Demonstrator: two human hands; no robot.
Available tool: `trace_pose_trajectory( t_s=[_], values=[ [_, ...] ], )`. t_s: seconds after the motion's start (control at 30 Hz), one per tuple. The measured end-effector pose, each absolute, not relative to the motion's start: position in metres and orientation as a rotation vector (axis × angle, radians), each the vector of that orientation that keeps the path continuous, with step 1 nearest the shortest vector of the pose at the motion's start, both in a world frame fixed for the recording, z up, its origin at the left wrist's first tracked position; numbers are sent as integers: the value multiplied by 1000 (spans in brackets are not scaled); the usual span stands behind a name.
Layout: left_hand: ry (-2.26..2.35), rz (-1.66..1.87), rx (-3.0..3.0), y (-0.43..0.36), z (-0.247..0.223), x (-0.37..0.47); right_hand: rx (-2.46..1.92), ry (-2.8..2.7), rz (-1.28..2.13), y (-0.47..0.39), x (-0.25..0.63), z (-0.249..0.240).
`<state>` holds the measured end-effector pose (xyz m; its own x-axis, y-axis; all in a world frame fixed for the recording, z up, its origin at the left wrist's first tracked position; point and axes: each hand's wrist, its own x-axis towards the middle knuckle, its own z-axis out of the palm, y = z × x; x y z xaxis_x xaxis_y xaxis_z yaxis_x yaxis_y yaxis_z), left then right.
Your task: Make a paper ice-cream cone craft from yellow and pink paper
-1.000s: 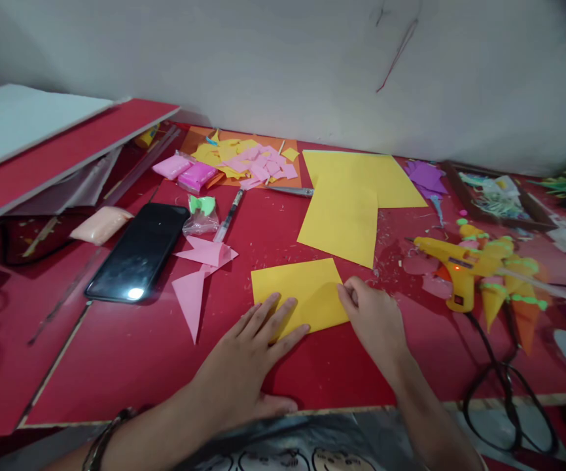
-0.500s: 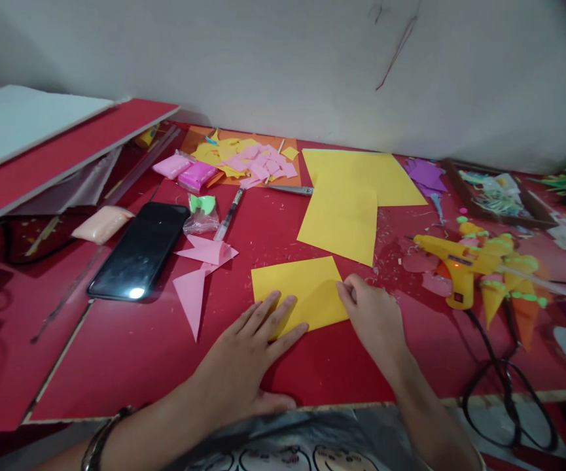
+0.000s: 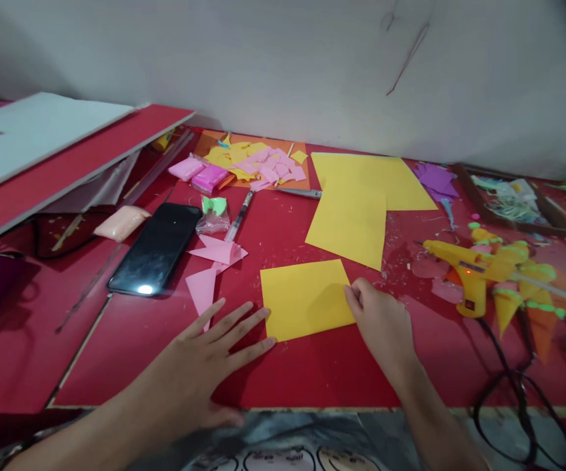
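A yellow paper rectangle (image 3: 307, 301) lies flat on the red table near its front edge. My right hand (image 3: 381, 320) is closed at the paper's right edge, thumb and curled fingers gripping it. Fingers spread, my left hand (image 3: 209, 366) rests left of the paper, with fingertips at its lower left edge. Pink paper pieces (image 3: 201, 288) lie just beyond my left fingers. Farther back are larger yellow sheets (image 3: 349, 222), partly overlapping.
A black phone (image 3: 158, 248), a pen (image 3: 239, 216) and clay packets (image 3: 209, 176) are on the left. Scissors (image 3: 302, 193) touch the large sheets. On the right lie a yellow glue gun (image 3: 472, 281) with looped cable, paper cones (image 3: 506, 307) and a tray (image 3: 555, 222).
My left hand has slid left off the yellow rectangle, its fingers spreading wider. My right hand stays at the right edge. The camera view has shifted slightly left.
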<state>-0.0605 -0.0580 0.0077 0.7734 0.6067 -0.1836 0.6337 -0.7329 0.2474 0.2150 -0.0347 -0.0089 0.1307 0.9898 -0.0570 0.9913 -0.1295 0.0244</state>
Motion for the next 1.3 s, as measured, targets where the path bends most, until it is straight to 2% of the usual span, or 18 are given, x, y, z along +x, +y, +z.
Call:
trace_pose_trajectory(
  t_s=[0.2, 0.33, 0.4, 0.7, 1.1, 1.3],
  values=[
    [938, -200, 2643, -54, 10, -60, 2093, 2408, 343, -50, 202, 2],
    [951, -178, 2663, -55, 8, -59, 1548, 2927, 70, -72, 183, 2],
    [943, -172, 2668, -54, 7, -59, 1449, 2981, -54, -81, 178, -2],
    [948, -230, 2655, -54, 9, -59, 1612, 2867, -163, -88, 198, 1],
    [969, -233, 2654, -51, 19, -57, 1906, 2631, 31, -93, 253, 8],
    [950, -187, 2705, -51, 19, -57, 1904, 2625, 314, -86, 267, 16]
  ],
)
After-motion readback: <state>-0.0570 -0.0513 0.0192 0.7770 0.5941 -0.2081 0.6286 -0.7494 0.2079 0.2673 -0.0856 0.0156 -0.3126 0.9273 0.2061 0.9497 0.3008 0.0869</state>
